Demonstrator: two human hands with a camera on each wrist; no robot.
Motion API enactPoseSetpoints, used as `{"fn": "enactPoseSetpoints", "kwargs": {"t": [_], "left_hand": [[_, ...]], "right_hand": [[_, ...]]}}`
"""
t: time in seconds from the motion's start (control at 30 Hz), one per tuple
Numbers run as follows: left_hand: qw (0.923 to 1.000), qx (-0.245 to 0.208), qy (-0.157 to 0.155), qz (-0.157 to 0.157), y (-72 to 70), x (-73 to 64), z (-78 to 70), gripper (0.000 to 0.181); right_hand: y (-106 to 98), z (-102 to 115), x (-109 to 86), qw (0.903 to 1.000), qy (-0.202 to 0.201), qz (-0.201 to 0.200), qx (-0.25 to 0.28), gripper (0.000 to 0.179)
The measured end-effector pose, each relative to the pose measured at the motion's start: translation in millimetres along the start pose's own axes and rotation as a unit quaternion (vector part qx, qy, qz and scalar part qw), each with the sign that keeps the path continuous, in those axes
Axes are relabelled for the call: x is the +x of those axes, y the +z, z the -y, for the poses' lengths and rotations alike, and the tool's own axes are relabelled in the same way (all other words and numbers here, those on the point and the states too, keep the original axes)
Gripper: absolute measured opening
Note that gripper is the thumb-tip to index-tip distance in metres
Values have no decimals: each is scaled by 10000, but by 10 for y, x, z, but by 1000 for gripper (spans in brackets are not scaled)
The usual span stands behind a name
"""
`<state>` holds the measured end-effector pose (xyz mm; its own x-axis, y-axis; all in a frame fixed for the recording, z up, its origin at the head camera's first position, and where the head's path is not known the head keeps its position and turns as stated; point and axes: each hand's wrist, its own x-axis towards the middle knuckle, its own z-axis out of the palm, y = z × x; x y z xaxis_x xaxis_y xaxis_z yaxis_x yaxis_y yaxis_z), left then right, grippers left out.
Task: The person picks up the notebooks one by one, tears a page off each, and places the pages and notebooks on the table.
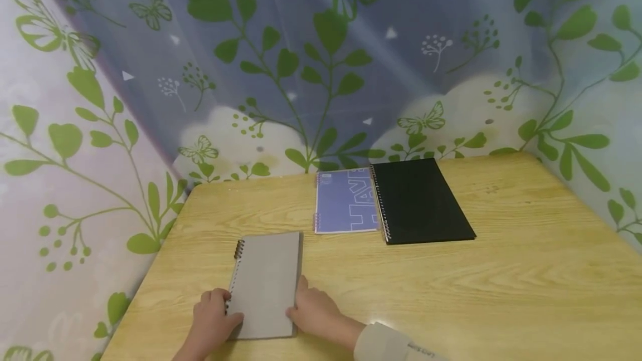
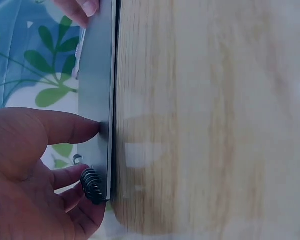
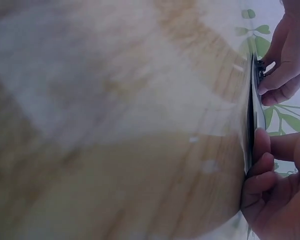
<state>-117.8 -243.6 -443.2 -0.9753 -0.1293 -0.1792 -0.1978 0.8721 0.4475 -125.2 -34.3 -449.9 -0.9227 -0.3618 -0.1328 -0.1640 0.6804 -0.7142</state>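
Note:
A grey spiral notebook (image 1: 266, 288) lies at the front left of the wooden table, its coil along the left side. My left hand (image 1: 212, 316) holds that coil side, thumb on the cover; in the left wrist view its fingers curl around the black coil (image 2: 92, 185). On the opposite edge my right hand (image 1: 316, 308) grips the notebook, thumb on top and the other fingers bent at the side. The right wrist view shows the notebook (image 3: 259, 112) edge-on, between my right hand (image 3: 280, 185) and my left hand (image 3: 286, 62).
Farther back on the table (image 1: 526, 272) lie a purple notebook (image 1: 341, 202) and, right beside it, a larger black spiral notebook (image 1: 423, 202). A curtain (image 1: 271, 88) printed with leaves and butterflies hangs behind the table's far edge.

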Motion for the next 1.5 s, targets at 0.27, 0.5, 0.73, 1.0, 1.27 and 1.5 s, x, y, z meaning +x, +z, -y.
{"fn": "enactPoseSetpoints", "kwargs": {"t": [0.27, 0.5, 0.73, 1.0, 1.27, 1.5], "left_hand": [[9987, 490, -17, 165, -64, 13, -69, 46], [9960, 823, 203, 269, -175, -96, -280, 72], [9954, 120, 504, 810, -270, -137, -517, 84], [9878, -970, 588, 1071, -395, -131, -632, 70], [9853, -1483, 137, 838, -605, -101, -671, 51], [9880, -1349, 285, 697, -874, -74, -569, 46]], "right_hand": [[-65, -29, -3, 9985, -76, 23, 535, 65], [-252, -46, -42, 9841, -572, 504, 1605, 54], [-393, 24, 36, 9769, -1046, 617, 1757, 44], [-480, 190, 137, 9824, -1331, 403, 1248, 48], [-414, 180, 229, 9874, -1486, 52, 537, 46], [-390, -92, 348, 9918, -889, -510, -762, 47]]}}
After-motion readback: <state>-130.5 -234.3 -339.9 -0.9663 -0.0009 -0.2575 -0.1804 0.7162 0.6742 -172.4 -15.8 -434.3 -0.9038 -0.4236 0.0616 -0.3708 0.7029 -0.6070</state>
